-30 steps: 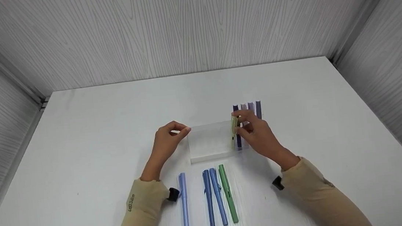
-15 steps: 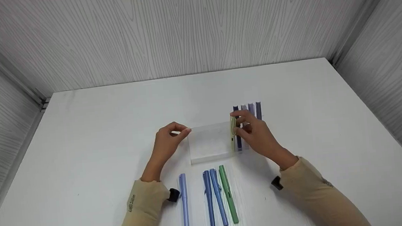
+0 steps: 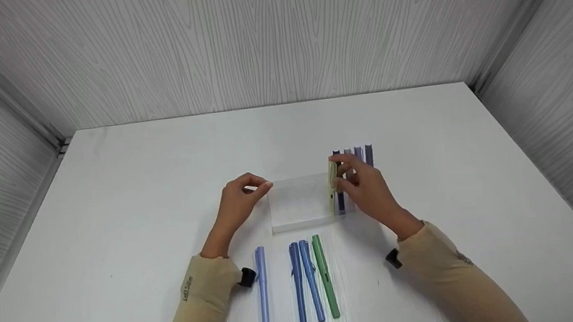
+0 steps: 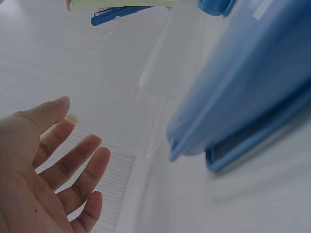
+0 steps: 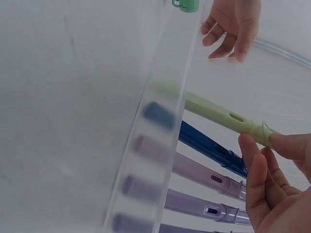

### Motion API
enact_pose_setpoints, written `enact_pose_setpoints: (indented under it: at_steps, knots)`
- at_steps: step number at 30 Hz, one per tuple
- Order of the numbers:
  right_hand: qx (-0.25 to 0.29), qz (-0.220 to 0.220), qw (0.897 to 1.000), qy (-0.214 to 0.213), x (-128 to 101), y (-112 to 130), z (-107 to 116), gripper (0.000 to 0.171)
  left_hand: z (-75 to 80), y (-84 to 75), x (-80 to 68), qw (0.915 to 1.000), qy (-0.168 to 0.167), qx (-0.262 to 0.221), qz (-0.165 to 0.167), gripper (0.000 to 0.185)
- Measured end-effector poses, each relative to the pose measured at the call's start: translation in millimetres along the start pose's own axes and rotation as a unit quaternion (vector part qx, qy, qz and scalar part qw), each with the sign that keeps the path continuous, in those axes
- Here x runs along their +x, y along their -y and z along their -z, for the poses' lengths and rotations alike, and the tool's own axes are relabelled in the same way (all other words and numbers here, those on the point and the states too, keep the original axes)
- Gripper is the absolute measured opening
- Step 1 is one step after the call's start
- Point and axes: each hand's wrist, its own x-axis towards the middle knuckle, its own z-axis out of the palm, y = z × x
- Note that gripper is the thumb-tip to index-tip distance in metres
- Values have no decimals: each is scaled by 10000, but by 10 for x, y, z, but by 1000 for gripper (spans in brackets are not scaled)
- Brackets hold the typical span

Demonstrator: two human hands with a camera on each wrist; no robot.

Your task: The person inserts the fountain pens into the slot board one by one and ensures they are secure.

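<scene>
The right hand (image 3: 368, 187) pinches the top end of a pale yellow-green pen (image 3: 332, 188) that stands nearly upright, long axis running up from the clear holder (image 3: 301, 204), at the holder's right part just left of the dark blue pen (image 3: 339, 187) and the purple pens (image 3: 358, 155) standing in a row. The grip sits above the holder, so the pen's lower end points straight down into it. The left hand (image 3: 240, 199) rests at the holder's left edge, fingers loosely curled, holding nothing, well apart from the pen. Four more pens (image 3: 298, 283) lie flat on the counter (image 3: 114, 225), nearer the person.
</scene>
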Motion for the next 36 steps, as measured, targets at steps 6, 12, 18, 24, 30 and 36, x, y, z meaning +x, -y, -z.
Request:
enact_pose_setpoints:
  at_steps: [6,12,18,24,30,36]
  knots:
    - [-218,-49,9997,-29,33,19,14,44,1,14,-4,10000,7,-42,-79,23]
    - [-671,97,9977,-70,65,41,16,41,2,23,7,9999,22,-96,-58,22]
    - [-1025,234,9943,-196,86,33,-4,42,4,35,11,9998,59,-167,-16,23]
    - [-1245,237,9914,-334,103,35,-29,43,-3,29,15,10000,37,-78,5,24]
    - [-1427,257,9885,-418,109,48,-55,44,0,28,11,9999,38,-106,-28,25]
    - [-1615,182,9858,-416,110,46,-82,47,3,23,-2,9998,100,-146,16,26]
